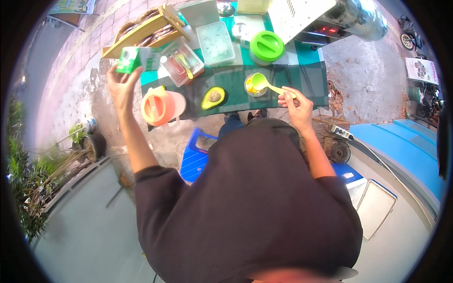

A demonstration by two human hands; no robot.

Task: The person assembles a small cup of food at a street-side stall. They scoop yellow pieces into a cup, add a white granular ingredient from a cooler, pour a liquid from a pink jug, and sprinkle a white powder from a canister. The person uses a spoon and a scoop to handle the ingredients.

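Raised at the table's left side, my left hand [124, 81] grips a green and white carton [129, 60], slightly blurred. My right hand [297, 106] holds a light green plastic spoon [261, 82] by its handle. The spoon's bowl is over a small clear cup [255, 92] with yellow pieces inside, partly hiding it. Left of the cup lies a halved avocado [213, 98] with its pit in, cut face up. Below my left hand stands a clear pitcher [177, 102] with an orange lid [154, 109].
Behind are a lidded clear container [182, 62] with a green-handled utensil, a white translucent tub [216, 44], a green-lidded jar [267, 47] and a wooden rack [148, 30]. A machine with a red display [329, 30] stands back right. A blue plastic stool [194, 159] is beside me.
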